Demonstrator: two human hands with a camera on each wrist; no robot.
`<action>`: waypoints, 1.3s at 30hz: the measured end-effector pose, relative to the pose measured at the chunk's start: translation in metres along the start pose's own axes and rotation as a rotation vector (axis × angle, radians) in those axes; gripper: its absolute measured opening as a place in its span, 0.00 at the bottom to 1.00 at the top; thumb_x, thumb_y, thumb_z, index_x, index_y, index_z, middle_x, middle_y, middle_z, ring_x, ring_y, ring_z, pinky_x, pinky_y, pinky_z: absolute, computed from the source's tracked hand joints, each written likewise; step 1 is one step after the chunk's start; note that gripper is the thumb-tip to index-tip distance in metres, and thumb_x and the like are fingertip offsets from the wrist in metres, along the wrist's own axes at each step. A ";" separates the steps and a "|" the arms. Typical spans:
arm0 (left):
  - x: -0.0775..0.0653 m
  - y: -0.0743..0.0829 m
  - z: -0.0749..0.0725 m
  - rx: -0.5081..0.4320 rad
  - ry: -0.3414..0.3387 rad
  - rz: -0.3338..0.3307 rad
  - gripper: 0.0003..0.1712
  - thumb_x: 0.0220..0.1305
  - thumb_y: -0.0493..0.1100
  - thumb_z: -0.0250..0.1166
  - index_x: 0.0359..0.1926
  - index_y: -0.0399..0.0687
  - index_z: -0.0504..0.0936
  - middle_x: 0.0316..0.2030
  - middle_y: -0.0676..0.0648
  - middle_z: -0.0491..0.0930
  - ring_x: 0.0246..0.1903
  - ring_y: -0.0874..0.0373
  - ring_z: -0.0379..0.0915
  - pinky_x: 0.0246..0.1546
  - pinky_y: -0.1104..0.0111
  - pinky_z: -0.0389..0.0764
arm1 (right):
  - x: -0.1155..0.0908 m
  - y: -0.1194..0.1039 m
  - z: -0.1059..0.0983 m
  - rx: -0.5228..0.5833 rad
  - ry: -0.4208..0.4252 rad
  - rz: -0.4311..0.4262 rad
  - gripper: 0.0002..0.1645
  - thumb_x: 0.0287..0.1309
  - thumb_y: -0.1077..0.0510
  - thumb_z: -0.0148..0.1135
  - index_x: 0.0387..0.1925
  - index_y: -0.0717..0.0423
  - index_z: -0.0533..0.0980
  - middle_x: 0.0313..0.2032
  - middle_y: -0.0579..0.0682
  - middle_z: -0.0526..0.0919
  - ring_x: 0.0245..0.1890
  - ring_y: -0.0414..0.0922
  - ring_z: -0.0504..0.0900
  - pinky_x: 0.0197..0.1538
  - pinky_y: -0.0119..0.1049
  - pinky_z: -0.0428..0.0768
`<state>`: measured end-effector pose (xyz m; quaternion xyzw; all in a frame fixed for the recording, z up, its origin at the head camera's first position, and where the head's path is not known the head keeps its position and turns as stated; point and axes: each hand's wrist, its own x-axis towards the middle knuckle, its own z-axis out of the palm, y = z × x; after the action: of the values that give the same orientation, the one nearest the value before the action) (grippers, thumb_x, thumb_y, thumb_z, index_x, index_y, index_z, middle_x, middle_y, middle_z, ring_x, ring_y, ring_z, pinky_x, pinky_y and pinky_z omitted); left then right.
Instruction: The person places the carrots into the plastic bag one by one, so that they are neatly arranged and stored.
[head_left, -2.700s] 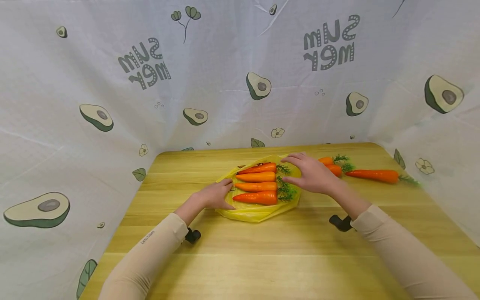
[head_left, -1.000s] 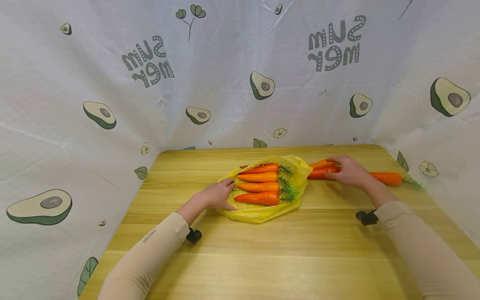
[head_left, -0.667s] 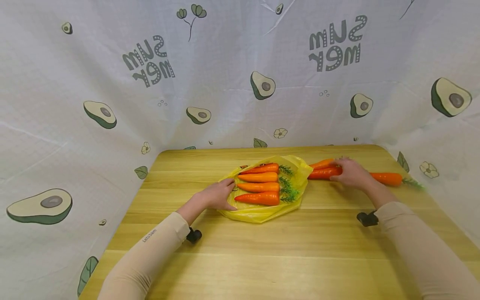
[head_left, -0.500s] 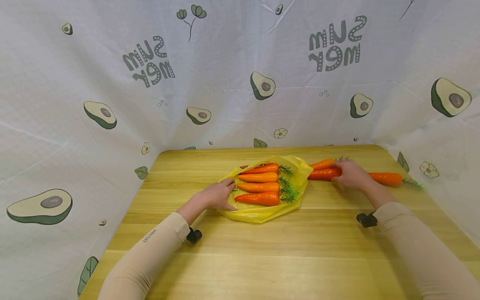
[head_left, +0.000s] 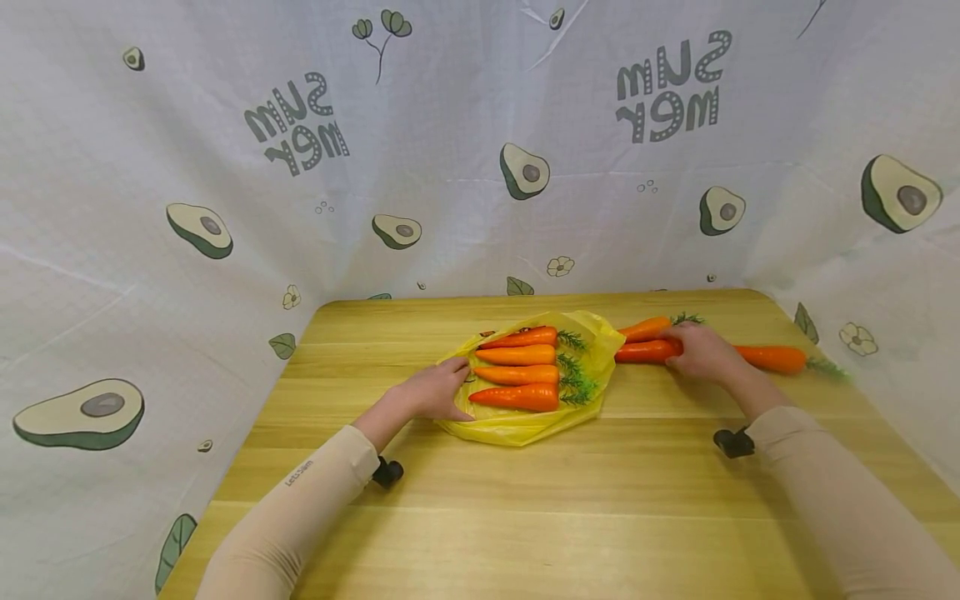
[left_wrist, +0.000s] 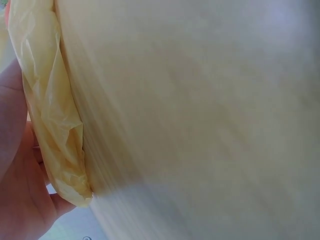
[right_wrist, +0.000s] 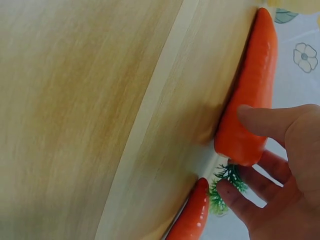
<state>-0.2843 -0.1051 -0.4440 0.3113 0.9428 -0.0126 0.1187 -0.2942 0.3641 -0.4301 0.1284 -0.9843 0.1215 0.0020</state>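
A yellow plastic bag [head_left: 517, 429] lies with its mouth spread, several orange carrots [head_left: 513, 396] with green tops side by side in it. My left hand [head_left: 433, 390] holds the bag's left edge; in the left wrist view its thumb and fingers lie on either side of the yellow plastic [left_wrist: 52, 100]. Right of the bag, my right hand [head_left: 705, 350] grips a red-orange carrot [head_left: 647, 351] near its thick end. The right wrist view shows the thumb on that carrot [right_wrist: 252, 85], fingers behind it. Its green top is mostly hidden by the hand.
Another carrot [head_left: 647, 328] lies just behind the gripped one, both tips at the bag's right edge. One more carrot [head_left: 776, 358] lies farther right, partly behind the right wrist. The wooden table [head_left: 510, 517] ends at a white patterned cloth [head_left: 450, 150].
My right hand has left the bag's right edge, moved right to the loose carrots and taken hold of the front one. The bag's right side has spread outward. My left hand has stayed put.
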 end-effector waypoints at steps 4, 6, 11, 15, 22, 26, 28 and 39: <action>-0.001 0.001 0.000 0.013 0.011 0.004 0.57 0.60 0.70 0.66 0.78 0.41 0.57 0.78 0.42 0.53 0.77 0.48 0.50 0.74 0.52 0.61 | -0.001 0.003 -0.001 -0.028 -0.002 -0.022 0.30 0.56 0.62 0.68 0.60 0.69 0.75 0.57 0.75 0.75 0.57 0.74 0.72 0.61 0.70 0.70; -0.001 0.001 0.000 0.030 0.016 0.007 0.57 0.60 0.71 0.66 0.77 0.41 0.58 0.77 0.42 0.54 0.77 0.47 0.49 0.74 0.53 0.61 | -0.001 0.004 0.000 -0.028 -0.006 -0.026 0.30 0.57 0.62 0.68 0.60 0.68 0.75 0.57 0.76 0.75 0.58 0.74 0.71 0.62 0.70 0.69; -0.001 0.002 0.000 0.061 0.035 0.010 0.56 0.59 0.73 0.65 0.76 0.43 0.62 0.77 0.42 0.54 0.77 0.46 0.47 0.74 0.53 0.61 | 0.000 0.004 0.000 -0.026 -0.020 -0.024 0.30 0.58 0.61 0.67 0.61 0.68 0.75 0.58 0.76 0.74 0.59 0.74 0.70 0.62 0.70 0.68; -0.001 0.001 0.001 0.059 0.048 0.009 0.56 0.58 0.73 0.66 0.75 0.43 0.63 0.77 0.41 0.54 0.77 0.45 0.48 0.74 0.53 0.61 | -0.001 0.003 -0.001 -0.034 -0.026 -0.024 0.30 0.58 0.61 0.67 0.62 0.68 0.74 0.58 0.76 0.74 0.60 0.75 0.70 0.63 0.70 0.68; 0.001 0.000 0.003 0.051 0.047 0.005 0.56 0.58 0.74 0.65 0.76 0.43 0.63 0.77 0.41 0.54 0.77 0.45 0.50 0.74 0.54 0.62 | -0.001 0.001 -0.002 -0.035 -0.030 -0.023 0.29 0.59 0.61 0.67 0.61 0.67 0.75 0.58 0.75 0.75 0.59 0.74 0.71 0.62 0.70 0.68; 0.000 -0.001 0.003 0.042 0.045 0.003 0.56 0.58 0.73 0.65 0.76 0.44 0.62 0.77 0.41 0.54 0.77 0.46 0.50 0.73 0.53 0.63 | -0.002 0.001 -0.004 -0.046 -0.037 -0.021 0.30 0.59 0.60 0.68 0.62 0.66 0.75 0.58 0.73 0.77 0.59 0.73 0.72 0.61 0.70 0.70; 0.000 -0.001 0.003 0.040 0.040 0.000 0.56 0.59 0.73 0.65 0.77 0.44 0.61 0.77 0.41 0.53 0.77 0.46 0.50 0.73 0.53 0.63 | -0.003 0.000 -0.004 -0.055 -0.038 -0.026 0.30 0.59 0.60 0.69 0.61 0.67 0.76 0.57 0.73 0.77 0.58 0.73 0.72 0.60 0.70 0.70; -0.001 0.001 -0.001 0.041 0.035 -0.004 0.56 0.59 0.72 0.65 0.77 0.44 0.61 0.77 0.40 0.54 0.77 0.46 0.51 0.73 0.53 0.64 | -0.009 0.000 -0.009 -0.054 -0.055 -0.041 0.29 0.60 0.58 0.69 0.60 0.67 0.76 0.57 0.74 0.77 0.58 0.74 0.73 0.59 0.69 0.71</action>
<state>-0.2833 -0.1044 -0.4432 0.3120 0.9449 -0.0269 0.0958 -0.2861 0.3684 -0.4221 0.1517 -0.9840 0.0911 -0.0189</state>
